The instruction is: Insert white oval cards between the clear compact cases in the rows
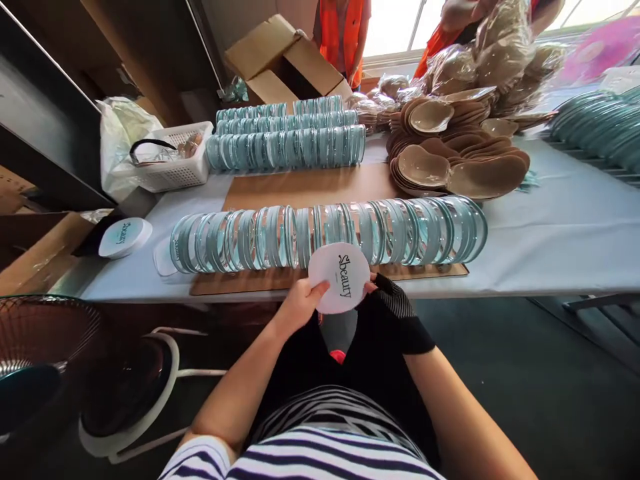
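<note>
Between my two hands is a round white card printed with "beauty", its face turned up toward me. My left hand is bare and pinches the card's left edge with the thumb on top. My right hand, in a dark fingerless glove, grips the right edge with the fingertips. Just beyond the card, a long row of clear round containers lies on its side on a cardboard sheet. At the left, a stack of similar round white cards rests near the table edge.
Behind the row lie more rows of clear containers beside a white basket. Brown curved pads are piled at the right, some plastic-wrapped. An open carton and people in orange vests are beyond. A fan stands lower left.
</note>
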A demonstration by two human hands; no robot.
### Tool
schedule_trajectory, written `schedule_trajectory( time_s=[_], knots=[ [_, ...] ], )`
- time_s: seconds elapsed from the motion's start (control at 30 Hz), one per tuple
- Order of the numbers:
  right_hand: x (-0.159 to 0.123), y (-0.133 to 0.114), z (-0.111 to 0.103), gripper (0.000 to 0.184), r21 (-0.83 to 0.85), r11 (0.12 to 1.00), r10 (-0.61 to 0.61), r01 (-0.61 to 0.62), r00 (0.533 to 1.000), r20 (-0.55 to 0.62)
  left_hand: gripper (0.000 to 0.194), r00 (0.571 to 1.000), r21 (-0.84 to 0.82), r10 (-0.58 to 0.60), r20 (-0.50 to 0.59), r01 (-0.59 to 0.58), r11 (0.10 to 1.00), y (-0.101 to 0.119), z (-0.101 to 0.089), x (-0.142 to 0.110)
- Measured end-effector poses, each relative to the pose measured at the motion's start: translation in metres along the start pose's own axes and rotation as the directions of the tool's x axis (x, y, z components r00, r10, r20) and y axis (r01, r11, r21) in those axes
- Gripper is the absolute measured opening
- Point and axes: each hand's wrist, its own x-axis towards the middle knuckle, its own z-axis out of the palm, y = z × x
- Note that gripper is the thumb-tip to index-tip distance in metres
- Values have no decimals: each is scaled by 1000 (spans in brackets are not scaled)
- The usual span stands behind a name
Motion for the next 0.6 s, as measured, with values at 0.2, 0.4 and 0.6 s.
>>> schedule_trajectory(
  time_s=[0.2, 0.4, 0.6],
  knots=[
    [-2, 9, 2, 64, -468, 853, -371, 231, 899, -233, 44, 963, 202, 198, -184, -160, 966, -7, 5, 8],
    [-21, 14, 14, 33, -665, 656, -537, 357, 840, -79, 49, 957, 19, 111, -267, -110, 994, -29, 26, 20],
    [-15, -20, -59, 47, -637, 771, -572, -7, 431, -698, 50, 943, -178, 135, -304, -195, 965, -20, 53, 26]
  ],
)
